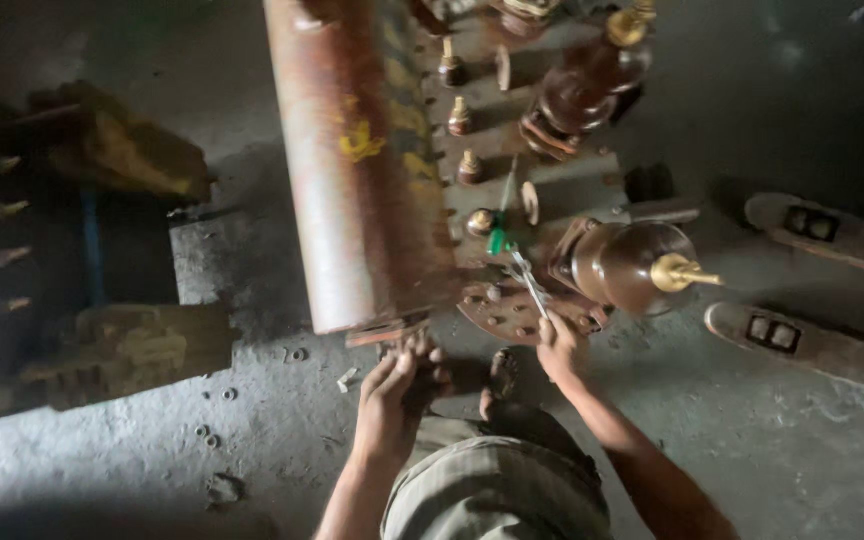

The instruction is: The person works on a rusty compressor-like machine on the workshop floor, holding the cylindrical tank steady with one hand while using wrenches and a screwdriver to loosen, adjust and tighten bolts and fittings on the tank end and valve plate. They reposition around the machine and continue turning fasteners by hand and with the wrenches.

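Note:
A rusty transformer lid (552, 190) lies in front of me with a long rust-brown cylinder tank (352, 160) across it. My right hand (559, 347) grips a metal wrench (530, 280) that reaches up toward a bolt beside a green part (497, 241), close to a brown porcelain bushing (632, 265) with a brass stud. My left hand (392, 395) reaches under the near end of the cylinder, fingers curled at the lid's edge; what it touches is hidden. My foot in a sandal (500, 375) rests between the hands.
A second brown bushing (582, 90) and several small brass-topped terminals (460, 115) stand farther along the lid. Two pallet-jack forks (812, 340) lie at the right. A dark yellow-stained machine (102, 250) sits left. Washers and nuts (210, 437) are scattered on the concrete floor.

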